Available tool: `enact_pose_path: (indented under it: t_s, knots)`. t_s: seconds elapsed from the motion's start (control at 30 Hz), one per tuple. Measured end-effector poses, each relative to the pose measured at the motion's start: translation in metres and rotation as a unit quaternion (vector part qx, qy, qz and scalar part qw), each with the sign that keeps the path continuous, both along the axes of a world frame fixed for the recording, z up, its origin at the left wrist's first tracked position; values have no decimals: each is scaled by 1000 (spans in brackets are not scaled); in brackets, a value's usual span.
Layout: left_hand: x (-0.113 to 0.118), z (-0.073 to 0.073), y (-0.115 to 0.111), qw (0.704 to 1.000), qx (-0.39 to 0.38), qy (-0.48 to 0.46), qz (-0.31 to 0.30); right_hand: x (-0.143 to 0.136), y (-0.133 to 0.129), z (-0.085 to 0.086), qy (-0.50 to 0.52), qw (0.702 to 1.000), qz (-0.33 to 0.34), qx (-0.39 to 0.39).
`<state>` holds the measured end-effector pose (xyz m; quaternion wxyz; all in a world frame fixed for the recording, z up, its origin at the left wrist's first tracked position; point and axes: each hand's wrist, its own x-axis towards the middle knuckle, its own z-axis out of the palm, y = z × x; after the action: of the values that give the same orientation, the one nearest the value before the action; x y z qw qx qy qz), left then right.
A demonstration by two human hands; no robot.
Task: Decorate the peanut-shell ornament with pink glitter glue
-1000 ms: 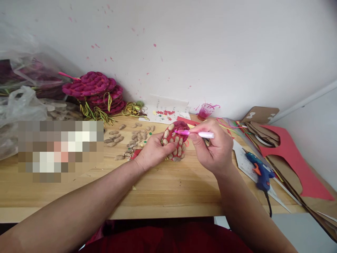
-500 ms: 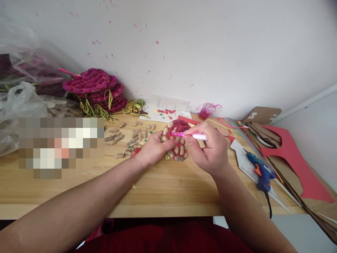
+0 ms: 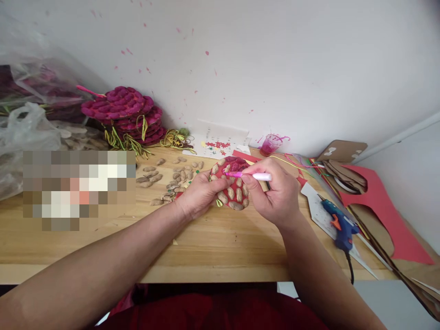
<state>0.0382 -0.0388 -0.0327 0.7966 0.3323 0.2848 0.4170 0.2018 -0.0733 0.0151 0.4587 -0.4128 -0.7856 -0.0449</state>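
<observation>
My left hand (image 3: 201, 195) grips the left edge of a round red piece (image 3: 235, 184) covered with peanuts, its thumb lying over the front. Peanuts near the top of the piece are dark pink; the lower ones are tan. A white brush (image 3: 261, 176) with a pink front end is pinched in my right hand (image 3: 277, 190), and its tip touches the upper left part of the piece. Loose peanuts (image 3: 180, 175) lie on the wooden table just left of the piece.
Stacked magenta peanut discs (image 3: 123, 110) with yellow-green cords stand at the back left, beside plastic bags (image 3: 27, 123). A cup of pink paint (image 3: 271, 144) is by the wall. Right: a blue glue gun (image 3: 343, 227), red cut paper (image 3: 388, 206) and cardboard. A blurred patch covers part of the left.
The round piece has shifted and turned slightly in my left hand. My right hand and the brush have moved very little.
</observation>
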Motion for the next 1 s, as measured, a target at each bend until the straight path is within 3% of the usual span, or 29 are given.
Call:
enact_pose_path:
  t_s: [0.33,0.67,1.0]
  knots:
    - [0,3,0,1000,-7,4,1,0,1,-1,-12,1000,2,1]
    - [1,-11,3,998,50,33,12,-2,1,-4,-37,999,30,8]
    - [1,-6,2,999,21,21,15,-2,1,-2,-48,998,36,15]
